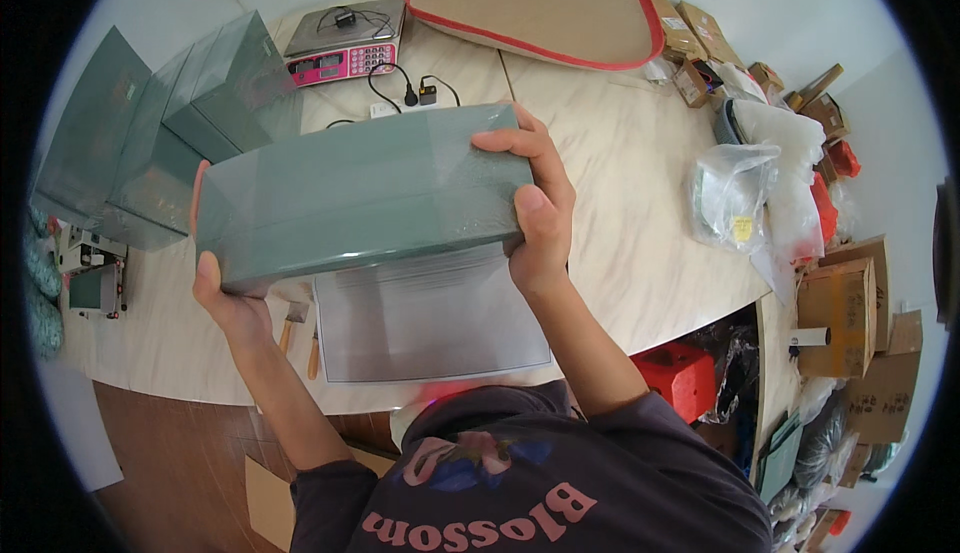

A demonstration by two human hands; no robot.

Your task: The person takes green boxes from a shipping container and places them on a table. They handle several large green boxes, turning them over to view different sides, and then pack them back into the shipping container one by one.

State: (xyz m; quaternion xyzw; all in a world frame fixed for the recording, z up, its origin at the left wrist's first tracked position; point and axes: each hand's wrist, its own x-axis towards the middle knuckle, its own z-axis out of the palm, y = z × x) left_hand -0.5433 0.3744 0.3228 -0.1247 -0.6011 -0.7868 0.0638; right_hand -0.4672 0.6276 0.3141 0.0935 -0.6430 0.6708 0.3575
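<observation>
A long grey-green box [365,188] wrapped in shiny clear film is lifted above the table between both my hands. My left hand [228,298] grips its left end, thumb on the near side and a fingertip showing at the far edge. At the right end my right hand [540,198] is closed round the corner, fingers over the top and thumb against the end. Beneath the box lies a pale grey sheet or mat [430,338] with a dark border, partly hidden. Beside it are two wooden-handled tools [290,325], one with a flat light head.
Similar wrapped green boxes [160,153] stand at the left. Behind are a pink-fronted scale [345,58], a power strip [405,105] with cables, and a large red-rimmed tray [540,3]. Plastic bags [735,198] and cardboard boxes [840,318] crowd the right; a red container [675,381] sits below the table edge.
</observation>
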